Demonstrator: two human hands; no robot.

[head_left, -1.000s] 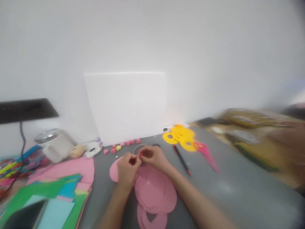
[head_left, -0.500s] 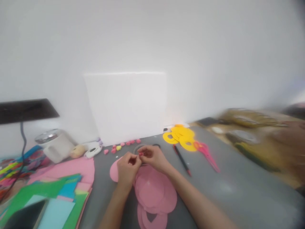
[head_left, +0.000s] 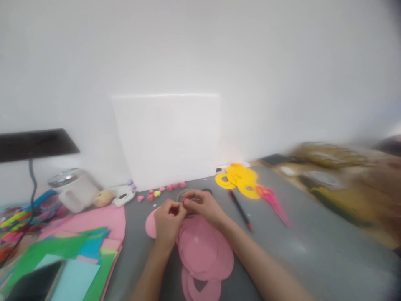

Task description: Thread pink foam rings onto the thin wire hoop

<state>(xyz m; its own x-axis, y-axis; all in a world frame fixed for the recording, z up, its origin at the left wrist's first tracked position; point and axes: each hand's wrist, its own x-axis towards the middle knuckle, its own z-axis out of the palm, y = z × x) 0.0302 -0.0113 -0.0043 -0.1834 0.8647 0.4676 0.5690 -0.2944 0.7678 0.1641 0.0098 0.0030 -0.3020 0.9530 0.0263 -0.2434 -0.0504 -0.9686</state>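
My left hand (head_left: pixel 168 221) and my right hand (head_left: pixel 203 206) meet at the fingertips above the pink paper circles (head_left: pixel 200 246), both closed in a pinch. A small red piece (head_left: pixel 184 201) shows between the right fingertips; its kind is too small and blurred to make out. Whatever the left fingers hold is hidden. Just behind the hands lies a thin pale ring (head_left: pixel 180 194), partly covered by the right fingers. Several pink and yellow heart-like beads (head_left: pixel 157 194) lie in a row beyond them. Another pink paper disc (head_left: pixel 151 225) sticks out left of my left hand.
Yellow paper rings (head_left: pixel 247 187), a black pencil (head_left: pixel 241 211) and pink scissors (head_left: pixel 273 204) lie to the right. Coloured sheets (head_left: pixel 65 246), a dark phone-like slab (head_left: pixel 34 284) and a white mug (head_left: pixel 78 194) are at left. A white board (head_left: pixel 169 138) leans on the wall.
Both hands stay almost in place. The fingertips have drawn closer together, and less of the small red piece shows. The view has shifted very slightly.
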